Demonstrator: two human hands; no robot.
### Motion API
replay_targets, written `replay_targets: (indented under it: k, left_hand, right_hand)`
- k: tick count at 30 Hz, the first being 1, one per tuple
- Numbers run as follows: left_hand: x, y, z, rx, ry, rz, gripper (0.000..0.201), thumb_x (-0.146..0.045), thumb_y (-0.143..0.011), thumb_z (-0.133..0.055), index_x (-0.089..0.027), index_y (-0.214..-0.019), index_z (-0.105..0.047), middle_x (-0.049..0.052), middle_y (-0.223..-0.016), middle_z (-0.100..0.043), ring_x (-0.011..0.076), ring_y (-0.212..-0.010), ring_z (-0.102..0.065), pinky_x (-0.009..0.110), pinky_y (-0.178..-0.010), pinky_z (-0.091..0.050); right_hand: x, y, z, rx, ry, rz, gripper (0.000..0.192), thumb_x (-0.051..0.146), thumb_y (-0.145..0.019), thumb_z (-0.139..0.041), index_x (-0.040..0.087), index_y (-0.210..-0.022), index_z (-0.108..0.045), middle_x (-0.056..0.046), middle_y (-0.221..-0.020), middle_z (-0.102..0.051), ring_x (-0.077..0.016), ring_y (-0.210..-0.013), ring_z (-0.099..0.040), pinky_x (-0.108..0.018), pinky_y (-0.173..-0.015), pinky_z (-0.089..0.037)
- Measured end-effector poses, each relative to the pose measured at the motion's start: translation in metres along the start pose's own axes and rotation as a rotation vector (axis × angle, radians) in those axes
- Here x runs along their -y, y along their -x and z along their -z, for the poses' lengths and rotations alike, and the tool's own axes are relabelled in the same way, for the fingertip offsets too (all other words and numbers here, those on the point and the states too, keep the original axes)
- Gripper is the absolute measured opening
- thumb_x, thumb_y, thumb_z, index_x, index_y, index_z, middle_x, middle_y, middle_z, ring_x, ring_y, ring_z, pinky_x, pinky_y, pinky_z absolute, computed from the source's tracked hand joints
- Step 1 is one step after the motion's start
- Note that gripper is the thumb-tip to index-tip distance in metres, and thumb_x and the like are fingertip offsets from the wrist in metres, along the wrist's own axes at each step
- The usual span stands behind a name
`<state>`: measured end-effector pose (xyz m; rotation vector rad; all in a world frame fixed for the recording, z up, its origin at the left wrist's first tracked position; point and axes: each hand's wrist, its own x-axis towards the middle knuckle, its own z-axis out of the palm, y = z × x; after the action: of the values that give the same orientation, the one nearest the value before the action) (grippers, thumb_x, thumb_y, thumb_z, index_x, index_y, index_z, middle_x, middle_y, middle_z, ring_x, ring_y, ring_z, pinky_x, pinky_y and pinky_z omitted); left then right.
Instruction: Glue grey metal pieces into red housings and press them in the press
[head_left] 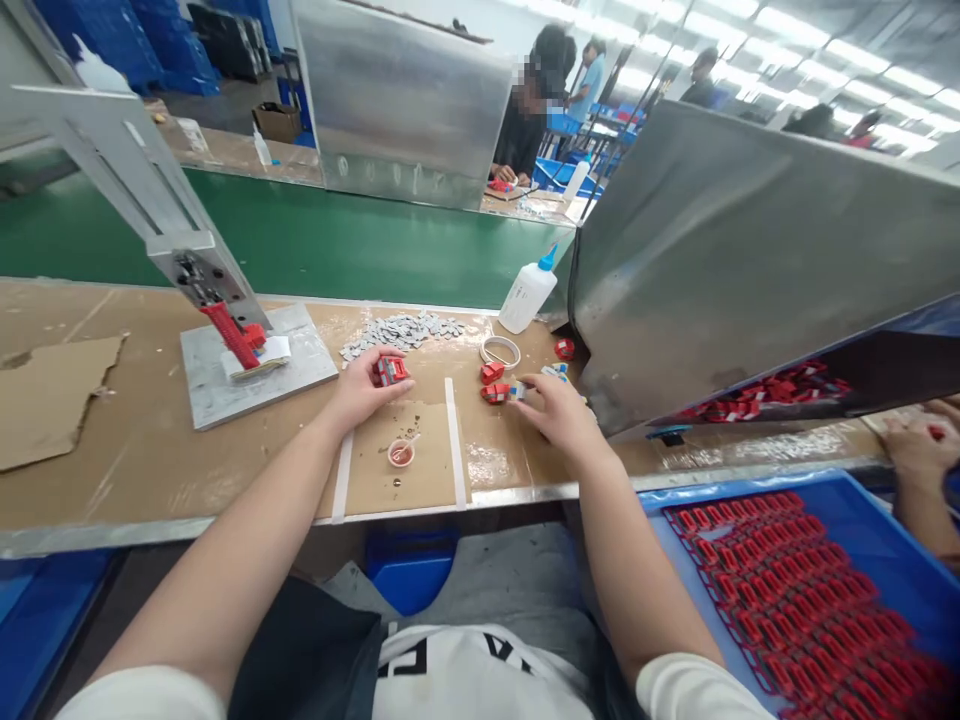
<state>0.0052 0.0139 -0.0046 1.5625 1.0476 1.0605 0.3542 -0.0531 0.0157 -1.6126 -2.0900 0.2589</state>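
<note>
Small red plastic part [391, 370] sits gripped in the left hand [360, 393]; the right hand [553, 408] pinches another red part [497, 393], its fingertips partly hiding it.

Black letter shapes on white shirt [465, 665] at 6 o'clock, cut off by fold and frame edge, not readable as a word. No readable label on glue bottle [527, 292] at 1 o'clock. Nothing legible elsewhere.
</note>
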Motion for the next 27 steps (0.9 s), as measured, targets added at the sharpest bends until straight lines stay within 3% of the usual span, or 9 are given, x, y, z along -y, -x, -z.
replay_targets:
  k: [5, 11, 20, 27]
  left_hand:
    - [-0.002, 0.006, 0.004, 0.002, 0.013, 0.002, 0.065, -0.053, -0.066, -0.092, -0.021, -0.116, -0.066, 0.000, -0.088, -0.066, 0.0185, -0.076, -0.064, 0.030, -0.070, -0.052]
    - [0.004, 0.007, 0.011, 0.061, -0.124, -0.051, 0.060, -0.057, -0.069, -0.090, -0.022, -0.113, -0.069, -0.001, -0.083, -0.065, 0.0184, -0.076, -0.059, 0.029, -0.072, -0.045]
    - [0.013, 0.005, 0.005, 0.095, -0.105, -0.075, 0.053, -0.062, -0.086, -0.074, -0.023, -0.115, -0.055, 0.001, -0.098, -0.064, 0.0207, -0.090, -0.058, 0.031, -0.080, -0.043]
    - [0.015, 0.006, 0.000, 0.034, 0.000, -0.012, 0.068, -0.063, -0.076, -0.084, -0.023, -0.117, -0.047, 0.004, -0.105, -0.066, 0.0232, -0.094, -0.062, 0.033, -0.081, -0.047]
  right_hand:
    - [0.052, -0.033, -0.022, -0.038, -0.281, 0.225, 0.033, 0.035, -0.096, -0.068, 0.021, -0.126, -0.067, -0.009, -0.103, -0.070, -0.0221, -0.087, -0.066, -0.037, -0.082, -0.056]
    - [0.093, -0.079, -0.044, 0.080, -0.197, 0.452, 0.032, 0.034, -0.096, -0.072, 0.022, -0.125, -0.066, -0.011, -0.109, -0.071, -0.0252, -0.098, -0.067, -0.039, -0.089, -0.055]
    - [0.117, -0.104, -0.047, 0.298, 0.045, 0.511, 0.040, 0.025, -0.098, -0.069, 0.020, -0.137, -0.063, -0.013, -0.114, -0.071, -0.0253, -0.102, -0.068, -0.036, -0.089, -0.053]
    - [0.118, -0.112, -0.062, 0.304, 0.163, 0.531, 0.057, 0.014, -0.098, -0.056, 0.018, -0.154, -0.048, -0.016, -0.118, -0.066, -0.0287, -0.110, -0.064, -0.043, -0.095, -0.054]
